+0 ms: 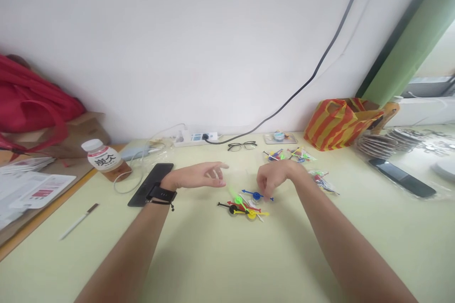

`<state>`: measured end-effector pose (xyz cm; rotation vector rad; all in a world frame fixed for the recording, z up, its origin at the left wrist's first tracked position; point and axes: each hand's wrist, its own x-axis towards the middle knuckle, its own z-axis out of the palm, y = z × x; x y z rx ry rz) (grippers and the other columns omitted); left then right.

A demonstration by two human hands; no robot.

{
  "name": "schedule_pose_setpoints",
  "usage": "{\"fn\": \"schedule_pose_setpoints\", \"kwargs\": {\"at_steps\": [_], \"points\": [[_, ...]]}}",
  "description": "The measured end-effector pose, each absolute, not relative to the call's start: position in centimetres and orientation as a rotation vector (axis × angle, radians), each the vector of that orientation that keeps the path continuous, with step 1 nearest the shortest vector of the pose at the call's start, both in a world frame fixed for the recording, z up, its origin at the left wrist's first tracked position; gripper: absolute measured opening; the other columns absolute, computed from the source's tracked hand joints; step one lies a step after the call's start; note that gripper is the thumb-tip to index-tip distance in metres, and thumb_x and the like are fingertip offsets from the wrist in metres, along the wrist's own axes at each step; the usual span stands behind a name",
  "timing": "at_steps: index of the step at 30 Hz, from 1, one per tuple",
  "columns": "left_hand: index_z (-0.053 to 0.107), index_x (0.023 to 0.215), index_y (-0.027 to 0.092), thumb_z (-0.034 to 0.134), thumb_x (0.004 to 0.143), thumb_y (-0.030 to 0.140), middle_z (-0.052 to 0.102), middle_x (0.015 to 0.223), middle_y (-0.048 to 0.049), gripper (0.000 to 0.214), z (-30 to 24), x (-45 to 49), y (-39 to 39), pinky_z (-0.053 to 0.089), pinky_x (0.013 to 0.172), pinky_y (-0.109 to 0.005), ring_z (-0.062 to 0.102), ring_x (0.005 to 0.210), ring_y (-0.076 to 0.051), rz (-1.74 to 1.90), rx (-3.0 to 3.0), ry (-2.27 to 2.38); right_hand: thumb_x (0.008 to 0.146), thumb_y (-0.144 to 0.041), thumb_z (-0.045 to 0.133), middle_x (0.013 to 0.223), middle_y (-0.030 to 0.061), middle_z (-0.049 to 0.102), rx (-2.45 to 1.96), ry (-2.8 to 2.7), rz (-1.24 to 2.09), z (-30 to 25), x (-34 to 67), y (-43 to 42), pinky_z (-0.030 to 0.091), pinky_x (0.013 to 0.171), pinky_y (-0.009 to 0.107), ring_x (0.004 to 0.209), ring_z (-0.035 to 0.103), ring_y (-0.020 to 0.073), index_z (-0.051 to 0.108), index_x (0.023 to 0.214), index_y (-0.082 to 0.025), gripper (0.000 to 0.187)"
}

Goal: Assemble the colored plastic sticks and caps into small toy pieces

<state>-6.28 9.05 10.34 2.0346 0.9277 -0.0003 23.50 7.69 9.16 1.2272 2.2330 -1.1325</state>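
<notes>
A small heap of coloured plastic spinner pieces (245,206) lies on the pale green table (227,255): green, red, yellow, black and white. A blue piece (256,195) sits at the heap's far edge. My right hand (275,177) hovers just above it with fingers curled down in a pinch right at the blue piece; I cannot tell if it holds it. My left hand (199,176), with a black watch at the wrist, is held flat to the left of the heap, fingers stretched out, holding nothing.
Small bags of more coloured pieces (289,155) lie beyond the hands, with glasses (241,145) and a power strip (197,138) at the wall. A phone (151,183) and a bottle (104,161) are left, a pen (78,221) nearer; a striped bag (337,123) and another phone (401,177) are right.
</notes>
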Motion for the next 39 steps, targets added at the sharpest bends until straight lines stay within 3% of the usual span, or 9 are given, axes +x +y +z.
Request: {"fn": "schedule_pose_setpoints", "kwargs": {"at_steps": [4, 10, 17, 22, 27, 31, 39], "points": [[0.049, 0.149, 0.023, 0.065, 0.088, 0.065, 0.066, 0.127, -0.0097, 0.075, 10.4, -6.2, 8.9, 0.045, 0.098, -0.035, 0.061, 0.115, -0.028, 0.004, 2.045, 0.978, 0.061, -0.032, 0.079, 0.076, 0.0003, 0.072, 1.311, 2.236, -1.043, 8.2, 22.3, 7.7, 0.040, 0.058, 0.026, 0.073, 0.063, 0.0183, 0.076, 0.074, -0.020, 0.018], [0.053, 0.146, 0.024, 0.065, 0.088, 0.065, 0.066, 0.126, -0.0098, 0.072, 10.5, -6.2, 8.8, 0.046, 0.097, -0.035, 0.061, 0.114, -0.027, 0.027, 2.053, 1.004, 0.068, -0.025, 0.072, 0.086, 0.0033, 0.075, 1.491, 2.441, -0.989, 8.4, 24.4, 8.1, 0.043, 0.059, 0.026, 0.077, 0.066, 0.0204, 0.076, 0.078, -0.021, 0.011], [0.056, 0.141, 0.024, 0.064, 0.091, 0.062, 0.065, 0.124, -0.0093, 0.063, 10.9, -6.3, 8.7, 0.046, 0.097, -0.036, 0.060, 0.114, -0.027, 0.042, 2.041, 0.936, 0.082, -0.035, 0.064, 0.078, 0.0033, 0.072, 1.879, 2.760, -0.955, 11.5, 27.8, 7.6, 0.044, 0.061, 0.026, 0.071, 0.063, 0.0178, 0.076, 0.084, -0.021, 0.019], [0.054, 0.142, 0.027, 0.058, 0.097, 0.058, 0.062, 0.130, -0.0088, 0.054, 11.1, -6.6, 8.6, 0.044, 0.101, -0.036, 0.057, 0.118, -0.025, 0.102, 1.945, 0.803, 0.089, -0.048, 0.061, 0.089, 0.0050, 0.071, 2.134, 2.919, -1.066, 14.0, 27.5, 5.8, 0.044, 0.059, 0.026, 0.075, 0.059, 0.0175, 0.075, 0.095, -0.021, 0.031], [0.054, 0.144, 0.027, 0.053, 0.100, 0.058, 0.062, 0.126, -0.0090, 0.053, 11.3, -6.1, 8.3, 0.045, 0.105, -0.039, 0.057, 0.118, -0.025, 0.155, 1.864, 0.706, 0.089, -0.049, 0.060, 0.083, 0.0040, 0.067, 1.950, 2.890, -1.265, 14.7, 25.0, 4.9, 0.043, 0.053, 0.025, 0.067, 0.054, 0.0159, 0.076, 0.096, -0.022, 0.032], [0.052, 0.146, 0.027, 0.053, 0.099, 0.059, 0.062, 0.126, -0.0103, 0.056, 10.9, -5.7, 8.1, 0.048, 0.102, -0.041, 0.057, 0.118, -0.026, 0.170, 1.805, 0.624, 0.089, -0.043, 0.059, 0.076, 0.0011, 0.061, 1.858, 2.944, -1.185, 13.8, 23.5, 5.3, 0.040, 0.052, 0.024, 0.064, 0.051, 0.0144, 0.074, 0.104, -0.022, 0.030], [0.050, 0.147, 0.026, 0.054, 0.097, 0.060, 0.061, 0.130, -0.0129, 0.061, 10.8, -5.3, 7.8, 0.049, 0.099, -0.042, 0.058, 0.119, -0.029, 0.156, 1.674, 0.595, 0.089, -0.038, 0.060, 0.072, 0.0011, 0.062, 1.802, 3.057, -1.178, 13.3, 22.3, 5.4, 0.042, 0.054, 0.024, 0.066, 0.058, 0.0158, 0.067, 0.097, -0.020, 0.021]]}}
